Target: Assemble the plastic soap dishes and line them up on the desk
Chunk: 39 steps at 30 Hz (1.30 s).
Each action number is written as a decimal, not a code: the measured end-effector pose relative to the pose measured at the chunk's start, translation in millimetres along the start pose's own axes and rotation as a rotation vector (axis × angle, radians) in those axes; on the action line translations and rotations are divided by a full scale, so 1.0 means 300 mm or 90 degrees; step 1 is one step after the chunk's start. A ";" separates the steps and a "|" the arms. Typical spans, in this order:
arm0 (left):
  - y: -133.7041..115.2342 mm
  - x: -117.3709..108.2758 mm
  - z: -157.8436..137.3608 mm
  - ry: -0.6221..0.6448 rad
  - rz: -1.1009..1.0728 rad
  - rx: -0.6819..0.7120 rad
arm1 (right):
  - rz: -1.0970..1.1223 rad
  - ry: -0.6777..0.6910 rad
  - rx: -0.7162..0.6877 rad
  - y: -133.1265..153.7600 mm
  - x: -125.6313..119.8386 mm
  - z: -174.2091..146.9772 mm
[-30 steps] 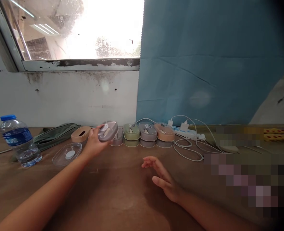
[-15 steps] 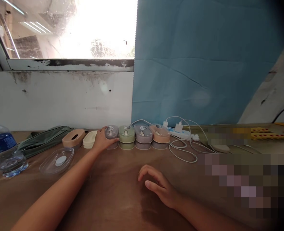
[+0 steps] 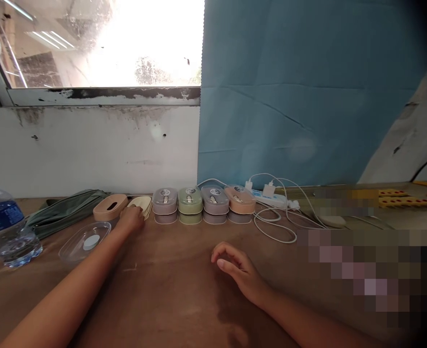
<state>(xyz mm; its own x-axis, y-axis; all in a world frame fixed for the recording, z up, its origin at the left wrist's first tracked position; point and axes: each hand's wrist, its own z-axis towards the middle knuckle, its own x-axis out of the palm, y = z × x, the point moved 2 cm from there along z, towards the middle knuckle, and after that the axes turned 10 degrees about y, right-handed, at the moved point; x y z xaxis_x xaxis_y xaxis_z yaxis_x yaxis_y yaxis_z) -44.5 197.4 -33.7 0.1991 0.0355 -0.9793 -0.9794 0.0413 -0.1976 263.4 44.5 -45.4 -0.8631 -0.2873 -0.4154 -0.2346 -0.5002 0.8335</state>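
Note:
My left hand (image 3: pixel 131 218) is at the back of the table with its fingers closed on the front left of a small stack of cream-coloured plastic trays (image 3: pixel 143 205). The stack looks slightly tilted, and the hand hides part of it. Right beside it on the left stands a peach lunch box part (image 3: pixel 111 207) with an oval slot on top. To the right, several two-tier lunch boxes form a row, among them a grey one (image 3: pixel 164 200) and a green one (image 3: pixel 189 200). Over the mid-table, my right hand (image 3: pixel 240 273) holds nothing, fingers curved and thumb apart.
A clear plastic lid (image 3: pixel 99 231) and a water bottle (image 3: pixel 5 227) are at the left, before a dark green bag (image 3: pixel 66 212). Behind the right end of the row lie a power strip (image 3: pixel 277 200) and looped white cables (image 3: pixel 275 237). A blurred patch covers the far right.
My left hand has moved left, off the grey lunch box and onto the cream trays, which now tilt a little. My right hand has hardly moved.

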 end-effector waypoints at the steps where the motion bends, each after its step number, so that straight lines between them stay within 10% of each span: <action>1: -0.004 0.001 -0.006 -0.005 0.012 0.004 | 0.001 -0.002 0.001 0.000 -0.001 0.000; 9: -0.021 -0.231 -0.141 -0.168 0.035 0.006 | 0.017 -0.061 -0.012 -0.012 0.002 -0.016; 13: -0.069 -0.341 -0.347 -0.217 -0.013 0.191 | 0.108 -0.149 -0.021 -0.035 -0.008 -0.014; 19: -0.168 -0.169 -0.617 0.071 -0.100 0.455 | 0.192 -0.238 0.013 -0.080 -0.027 -0.003; 24: -0.220 -0.059 -0.684 0.328 -0.123 0.523 | 0.161 -0.069 0.005 -0.019 -0.012 -0.007; 27: -0.223 -0.086 -0.642 0.362 -0.147 0.575 | 0.139 0.140 0.017 0.013 0.011 -0.009; 30: -0.159 -0.148 -0.486 0.198 -0.138 0.549 | 0.126 0.211 0.033 0.011 0.021 -0.010; 32: -0.064 -0.192 -0.333 -0.030 -0.093 0.397 | 0.112 0.225 0.024 0.006 0.024 -0.010; 35: 0.102 -0.212 -0.135 -0.164 -0.042 0.192 | 0.098 0.261 -0.004 0.011 0.026 -0.013; 39: 0.245 -0.175 -0.041 -0.107 0.043 0.040 | 0.058 0.327 -0.032 0.042 0.031 -0.020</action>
<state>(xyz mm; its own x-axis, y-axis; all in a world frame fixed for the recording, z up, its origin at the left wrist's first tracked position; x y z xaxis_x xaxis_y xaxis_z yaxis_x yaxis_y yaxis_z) -127.4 186.2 2.7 0.1401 0.2065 -0.9684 -0.9879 0.0948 -0.1227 255.1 30.5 -40.9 -0.5457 -0.6886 -0.4776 -0.1355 -0.4899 0.8612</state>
